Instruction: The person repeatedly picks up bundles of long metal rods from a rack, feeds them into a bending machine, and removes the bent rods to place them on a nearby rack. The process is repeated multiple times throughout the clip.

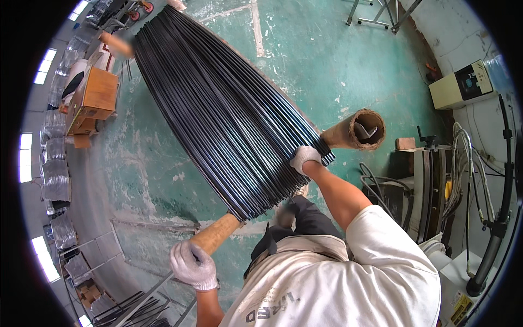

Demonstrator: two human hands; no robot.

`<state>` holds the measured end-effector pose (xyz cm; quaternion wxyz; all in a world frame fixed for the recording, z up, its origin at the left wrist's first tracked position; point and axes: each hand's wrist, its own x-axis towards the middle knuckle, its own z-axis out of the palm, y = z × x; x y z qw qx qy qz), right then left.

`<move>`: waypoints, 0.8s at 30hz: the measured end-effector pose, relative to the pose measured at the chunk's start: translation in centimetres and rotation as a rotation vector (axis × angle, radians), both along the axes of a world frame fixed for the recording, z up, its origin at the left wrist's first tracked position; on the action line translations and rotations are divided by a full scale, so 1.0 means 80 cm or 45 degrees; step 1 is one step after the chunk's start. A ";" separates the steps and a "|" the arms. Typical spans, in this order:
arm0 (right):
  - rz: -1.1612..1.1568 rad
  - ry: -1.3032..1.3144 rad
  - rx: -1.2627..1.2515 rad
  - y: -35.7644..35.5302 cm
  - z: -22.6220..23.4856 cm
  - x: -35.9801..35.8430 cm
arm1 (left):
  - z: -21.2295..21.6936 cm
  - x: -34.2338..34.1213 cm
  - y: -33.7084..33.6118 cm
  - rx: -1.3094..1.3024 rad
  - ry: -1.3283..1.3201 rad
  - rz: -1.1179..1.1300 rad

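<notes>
A wide layer of long, thin black rods [218,109] stretches from near my body to the far left. My right hand [306,158], in a pale knitted glove, has its fingers curled over the rods at the near right edge. At the lower left my left hand [193,265], in a matching glove, is closed with the fingers bent toward the thumb. It overlaps the outer end of a brown cardboard tube [218,233] that reaches under the rods' near ends. What its fingers hold, if anything, is hidden.
A thick hollow tube [357,132] sticks out beyond the rods' right side. Another tube end [115,44] shows at the far left. Orange-brown boxes [99,94] stand at left. Cables [384,185], a machine post [427,185] and a control box [463,85] stand at right.
</notes>
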<state>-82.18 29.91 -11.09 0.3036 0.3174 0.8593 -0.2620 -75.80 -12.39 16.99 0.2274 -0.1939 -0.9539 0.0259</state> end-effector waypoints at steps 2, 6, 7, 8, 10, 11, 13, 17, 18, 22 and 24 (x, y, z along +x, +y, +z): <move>-0.039 0.046 -0.088 0.005 0.029 0.006 | -0.003 0.007 -0.001 0.009 -0.003 0.033; -0.092 0.085 -0.322 0.023 0.030 0.019 | 0.000 0.013 0.000 0.033 -0.024 0.064; -0.101 0.112 -0.405 0.027 0.016 0.024 | 0.000 0.013 0.000 0.045 -0.030 0.060; -0.163 0.186 -0.438 0.027 0.000 0.031 | -0.001 0.012 -0.001 0.072 -0.020 0.042; -0.354 0.293 -0.658 0.026 -0.044 0.038 | -0.004 0.010 -0.002 0.129 0.002 -0.001; -0.396 0.312 -0.745 0.025 -0.048 0.040 | -0.003 0.011 -0.002 0.136 0.006 -0.008; -0.497 0.346 -0.918 0.024 -0.053 0.047 | 0.000 0.011 0.000 0.150 0.016 -0.035; -0.326 0.333 -0.725 -0.011 0.032 0.054 | -0.006 0.020 -0.017 0.185 0.066 -0.071; -0.308 0.331 -0.652 -0.017 0.040 0.063 | -0.005 0.019 -0.019 0.204 0.079 -0.101; -0.336 0.485 -0.444 -0.049 0.052 0.135 | 0.004 0.018 -0.018 0.349 0.082 -0.215; -0.265 0.445 -0.313 -0.075 0.091 0.198 | 0.000 0.030 -0.022 0.425 0.088 -0.238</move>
